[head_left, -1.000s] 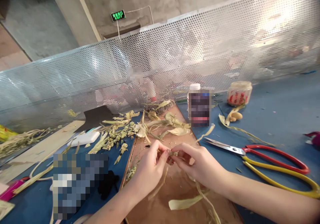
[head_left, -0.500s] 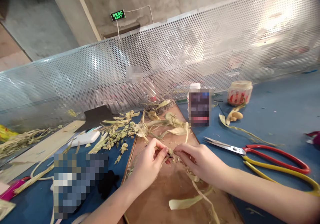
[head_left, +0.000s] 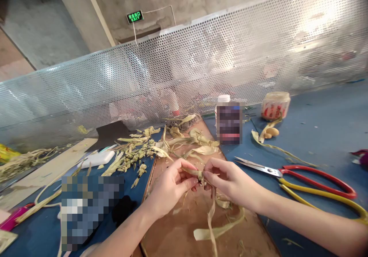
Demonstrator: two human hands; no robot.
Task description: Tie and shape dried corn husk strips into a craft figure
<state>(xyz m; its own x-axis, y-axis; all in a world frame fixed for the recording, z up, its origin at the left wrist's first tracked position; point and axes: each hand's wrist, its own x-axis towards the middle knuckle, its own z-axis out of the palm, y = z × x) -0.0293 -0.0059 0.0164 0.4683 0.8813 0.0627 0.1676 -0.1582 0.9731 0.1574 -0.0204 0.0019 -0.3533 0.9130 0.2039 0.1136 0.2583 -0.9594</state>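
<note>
Over the brown board (head_left: pixel 172 232), my left hand (head_left: pixel 175 182) pinches a small knotted piece of dried leaf strip (head_left: pixel 200 175) between thumb and fingers. My right hand (head_left: pixel 222 176) is closed on the same strip from the other side, and the two hands nearly touch. A long pale end of the strip hangs below my right hand. On the board beneath lies a loose, wide dried strip (head_left: pixel 212 232). Beyond the hands, more dried leaf strips (head_left: pixel 198 140) are heaped. My fingers hide part of the knotted piece.
Scissors (head_left: pixel 273 171) with red and yellow handles lie right of the board. Behind them stand a white-capped bottle (head_left: pixel 223 98) and a glass jar (head_left: pixel 275 105). Knotted dried pieces (head_left: pixel 135 153) and a white block (head_left: pixel 97 159) lie left. A perforated metal screen (head_left: pixel 143 77) runs along the back.
My right hand has tilted, with its fingers drawn in beside the left. The strip's end that stood up above my right hand is gone from there; a strip hangs straight down beneath it.
</note>
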